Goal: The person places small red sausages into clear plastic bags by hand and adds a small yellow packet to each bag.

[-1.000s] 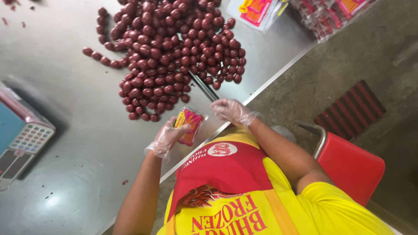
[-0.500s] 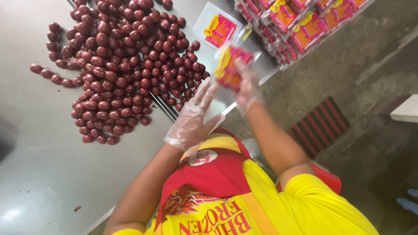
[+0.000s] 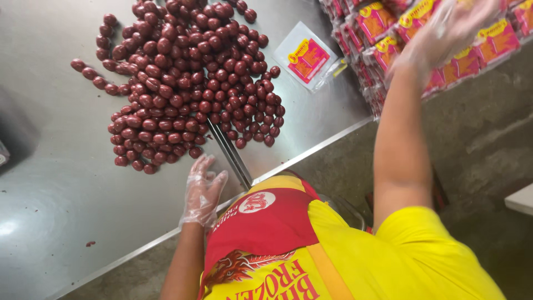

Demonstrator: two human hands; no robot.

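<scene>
A big heap of small dark red sausages (image 3: 183,83) lies on a steel table (image 3: 55,189). My left hand (image 3: 202,190), in a thin clear glove, rests open at the table's near edge, just below the heap and holding nothing. My right hand (image 3: 447,30), also gloved and blurred, is stretched out to the far right with fingers spread over rows of pink and yellow filled packets (image 3: 383,39). I see nothing in it. One flat printed packet (image 3: 308,56) lies alone on the table between the heap and the rows.
A narrow metal strip (image 3: 230,153) runs from the heap to the table's edge beside my left hand. Beyond that edge is a grey concrete floor (image 3: 488,139). A white corner (image 3: 522,199) shows at the right. My yellow shirt and red apron fill the bottom.
My right hand carried a filled packet from near my chest out to the rows at the right and no longer holds it. My left hand dropped to the table's edge.
</scene>
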